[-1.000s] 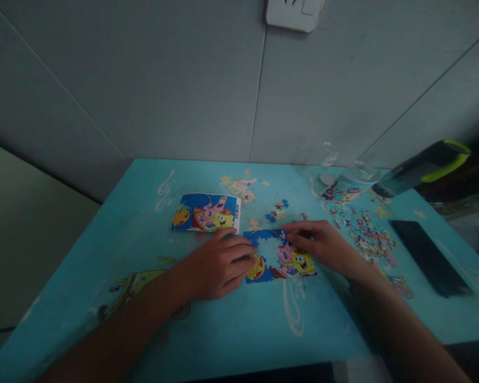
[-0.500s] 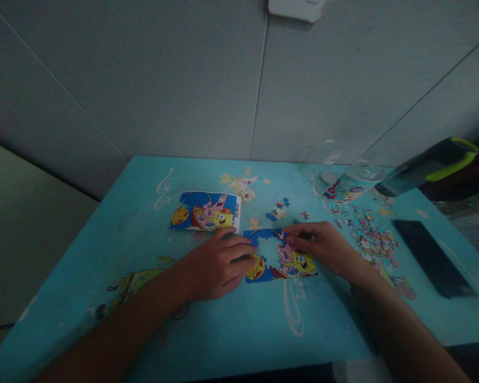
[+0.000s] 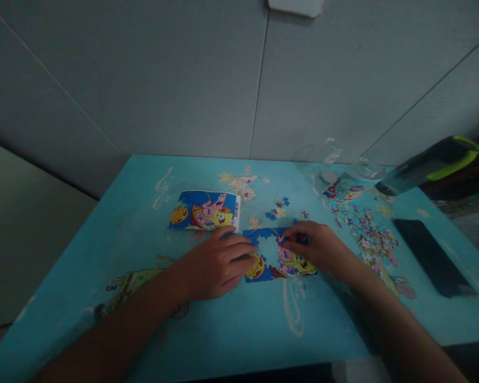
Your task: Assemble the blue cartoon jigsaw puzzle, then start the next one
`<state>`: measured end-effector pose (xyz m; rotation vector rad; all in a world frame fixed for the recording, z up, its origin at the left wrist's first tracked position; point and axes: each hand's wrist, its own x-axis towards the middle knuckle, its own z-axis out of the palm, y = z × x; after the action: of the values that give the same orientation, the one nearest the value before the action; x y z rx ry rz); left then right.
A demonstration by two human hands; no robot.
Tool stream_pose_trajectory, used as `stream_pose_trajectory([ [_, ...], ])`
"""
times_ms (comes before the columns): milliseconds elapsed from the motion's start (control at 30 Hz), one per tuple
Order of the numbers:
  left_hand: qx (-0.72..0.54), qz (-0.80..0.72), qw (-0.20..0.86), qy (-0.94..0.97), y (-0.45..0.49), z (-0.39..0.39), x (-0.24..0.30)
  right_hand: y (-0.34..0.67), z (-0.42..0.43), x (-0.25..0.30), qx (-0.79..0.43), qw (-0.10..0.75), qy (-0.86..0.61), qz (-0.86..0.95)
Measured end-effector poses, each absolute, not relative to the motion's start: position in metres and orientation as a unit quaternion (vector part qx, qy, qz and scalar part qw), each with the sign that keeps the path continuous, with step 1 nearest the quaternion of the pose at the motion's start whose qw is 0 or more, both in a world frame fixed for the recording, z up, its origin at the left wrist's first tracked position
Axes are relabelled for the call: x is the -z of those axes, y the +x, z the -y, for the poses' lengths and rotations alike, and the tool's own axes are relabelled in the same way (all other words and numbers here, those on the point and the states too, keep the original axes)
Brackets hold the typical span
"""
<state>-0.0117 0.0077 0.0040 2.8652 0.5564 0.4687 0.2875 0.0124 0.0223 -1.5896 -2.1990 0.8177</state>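
A partly built cartoon jigsaw puzzle point(image 3: 284, 260) lies in the middle of the turquoise table point(image 3: 231, 319), with a gap in its upper middle. My left hand point(image 3: 215, 261) rests flat on the puzzle's left edge, fingers stretched out. My right hand point(image 3: 317, 246) is on the puzzle's upper right part, its fingertips pinched together at the gap; what they hold is too small to make out. A printed reference picture point(image 3: 205, 210) of the same cartoon lies just beyond my left hand.
Several loose puzzle pieces point(image 3: 369, 234) are scattered at the right, a few more pieces point(image 3: 279, 208) beyond the puzzle. A clear plastic container point(image 3: 345, 183) lies on its side at the back right. A black phone point(image 3: 433, 256) and a dark bottle with green trim point(image 3: 427, 167) are at the far right.
My right hand has slid slightly left and down onto the puzzle's top, fingertips now at the gap. My left hand has stayed put.
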Motion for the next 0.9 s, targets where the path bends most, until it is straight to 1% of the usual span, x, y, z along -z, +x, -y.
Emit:
stream_pose_trajectory([
  [300,-0.155,-0.188,0.091,0.965,-0.0117,-0.007,-0.0036,0.2873,-0.0124,-0.0216,-0.258,0.148,-0.541,0.787],
  [567,-0.155,-0.188,0.093,0.966,-0.0123,-0.0075,-0.0035,0.285,-0.0114,-0.0272,-0.253,0.173,-0.495,0.813],
  [767,-0.157,-0.193,0.094,0.964,-0.0122,-0.0069,-0.0033,0.2826,-0.0115,-0.0221,-0.22,0.164,-0.475,0.836],
  [900,-0.163,-0.194,0.093,0.963,-0.0114,-0.0064,-0.0022,0.2812,-0.0096,-0.0229,-0.167,0.133,-0.468,0.857],
])
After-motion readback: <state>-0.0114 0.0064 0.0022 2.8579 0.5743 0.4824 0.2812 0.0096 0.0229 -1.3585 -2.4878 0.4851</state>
